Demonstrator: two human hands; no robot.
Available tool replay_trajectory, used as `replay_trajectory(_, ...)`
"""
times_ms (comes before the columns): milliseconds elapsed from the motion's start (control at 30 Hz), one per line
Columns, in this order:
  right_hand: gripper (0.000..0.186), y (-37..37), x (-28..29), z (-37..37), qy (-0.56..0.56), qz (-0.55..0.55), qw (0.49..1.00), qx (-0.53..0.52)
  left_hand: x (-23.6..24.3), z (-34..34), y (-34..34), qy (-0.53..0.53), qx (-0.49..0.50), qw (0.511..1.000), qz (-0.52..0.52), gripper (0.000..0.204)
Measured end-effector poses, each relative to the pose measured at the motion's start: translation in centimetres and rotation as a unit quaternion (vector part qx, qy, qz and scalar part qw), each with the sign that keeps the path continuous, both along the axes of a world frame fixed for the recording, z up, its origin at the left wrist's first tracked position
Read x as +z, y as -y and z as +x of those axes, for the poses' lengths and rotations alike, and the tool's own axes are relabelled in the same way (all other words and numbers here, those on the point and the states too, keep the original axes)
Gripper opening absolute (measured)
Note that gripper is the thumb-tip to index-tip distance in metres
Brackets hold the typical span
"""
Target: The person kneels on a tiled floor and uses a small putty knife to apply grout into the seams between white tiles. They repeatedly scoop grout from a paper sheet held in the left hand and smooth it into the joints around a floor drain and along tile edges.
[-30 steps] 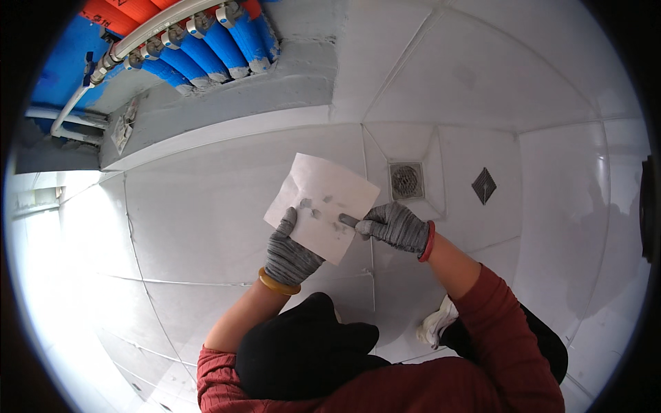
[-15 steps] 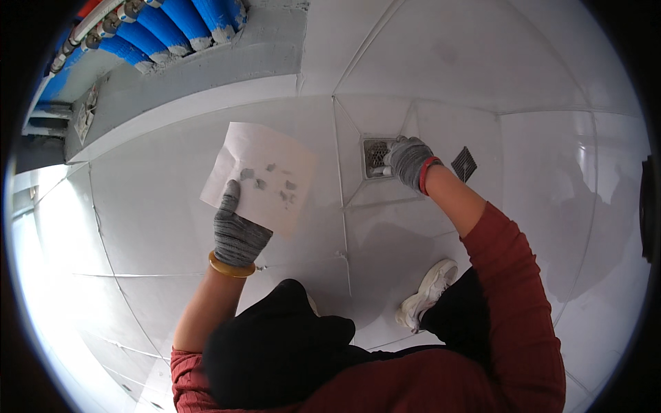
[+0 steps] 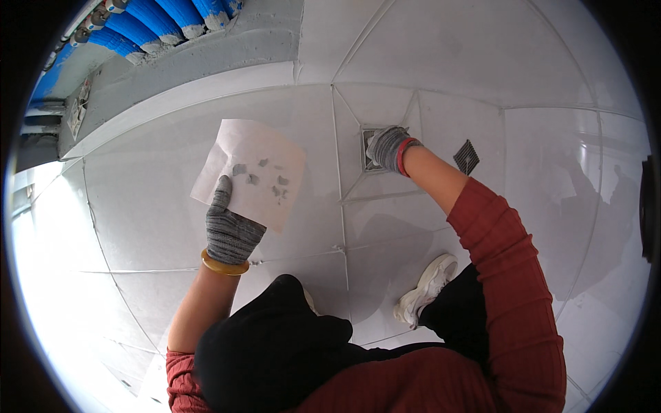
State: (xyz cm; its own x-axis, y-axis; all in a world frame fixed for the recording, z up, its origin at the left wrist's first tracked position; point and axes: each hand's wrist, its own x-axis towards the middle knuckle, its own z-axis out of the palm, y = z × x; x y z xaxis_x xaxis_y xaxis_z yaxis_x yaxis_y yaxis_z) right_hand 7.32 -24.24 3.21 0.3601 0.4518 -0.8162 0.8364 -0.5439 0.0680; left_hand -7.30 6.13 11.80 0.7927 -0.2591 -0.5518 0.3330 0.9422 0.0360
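My left hand [image 3: 230, 224], in a grey knitted glove, grips a sheet of white paper [image 3: 261, 141] at its lower left corner, thumb on top. Several dark grey patches [image 3: 253, 179] lie on the sheet; whether they are loose bits or stains is hard to tell. My right hand [image 3: 390, 149], gloved the same way, is over a square floor drain [image 3: 365, 165], its fingers curled down and covering most of the opening. The fingertips and whatever they hold are hidden. To the right, a dark slotted drain cover [image 3: 466, 157] lies loose on the tiles.
Light grey floor tiles [image 3: 275, 289] with raised joints surround me. At the upper left, blue pipes [image 3: 158, 24] rise behind a grey ledge [image 3: 227, 51]. My white shoe [image 3: 427, 288] stands just in front of the drain.
My right hand has moved left and now covers more of the drain, whose inside showed more before. My left hand and the paper sit slightly farther left; the view has shifted a little.
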Motion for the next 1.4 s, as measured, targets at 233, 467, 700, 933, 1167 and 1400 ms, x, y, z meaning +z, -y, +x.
replay_trajectory(233, 0.022, 0.2, -0.1, 0.5, 0.000, 0.047, 0.998, -0.045, -0.5, -0.2, -0.2, 0.001, 0.001, 1.000, -0.010, 0.047)
replay_trajectory(467, 0.034, 0.9, 3.6, 0.7, 0.037, 0.123, 0.982, -0.136, -0.4, -0.2, -0.3, -0.022, 0.002, 1.000, 0.005, 0.051)
replay_trajectory(700, 0.031, 1.0, 4.9, 0.7, 0.036, 0.104, 0.910, -0.399, -0.5, -0.4, -0.4, -0.017, -0.007, 1.000, -0.004, 0.052)
replay_trajectory(933, 0.030, 1.3, 3.8, 1.0, 0.118, 0.180, 0.934, -0.286, -0.8, -0.7, -0.7, 0.011, -0.003, 1.000, -0.011, 0.052)
replay_trajectory(1167, 0.029, 0.3, 3.7, 5.8, 0.073, 0.155, 0.923, -0.344, -0.9, -0.9, -0.9, 0.002, 0.005, 1.000, -0.007, 0.051)
replay_trajectory(1400, 0.039, -1.3, 2.7, 7.3, 0.064, 0.190, 0.867, -0.457, -1.1, -0.9, -0.9, -0.002, 0.017, 1.000, -0.016, 0.049)
